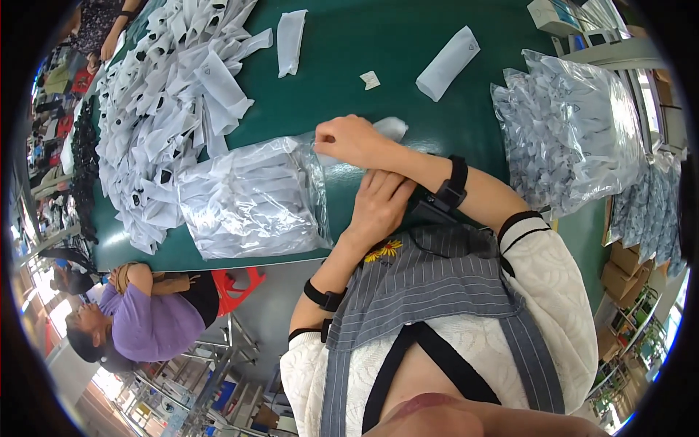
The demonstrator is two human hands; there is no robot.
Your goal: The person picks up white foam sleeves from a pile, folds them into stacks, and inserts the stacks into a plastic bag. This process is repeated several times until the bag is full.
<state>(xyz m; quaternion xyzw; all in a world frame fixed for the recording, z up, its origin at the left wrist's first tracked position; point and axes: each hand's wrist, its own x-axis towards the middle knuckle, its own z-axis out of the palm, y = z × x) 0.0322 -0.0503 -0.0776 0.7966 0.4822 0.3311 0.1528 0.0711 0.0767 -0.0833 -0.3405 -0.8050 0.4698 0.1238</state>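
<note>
My right hand [353,140] reaches across from the right, fingers curled in a pinch at the end of a clear plastic bag [251,200]. What it pinches is hidden. The bag lies on its side, packed with white pouches. Just below the right wrist, my left hand [378,207] has bent fingers close together, their tips hidden under the right forearm. A pale translucent pouch [394,129] shows beyond the right wrist; I cannot tell which hand touches it.
Left, a large heap of white pouches [156,109] covers the green table [335,36]. Two pouches, one [291,42] and another [448,64], and a paper scrap [370,80] lie farther off. A filled bag [571,131] stands right. A person in purple [156,324] sits left.
</note>
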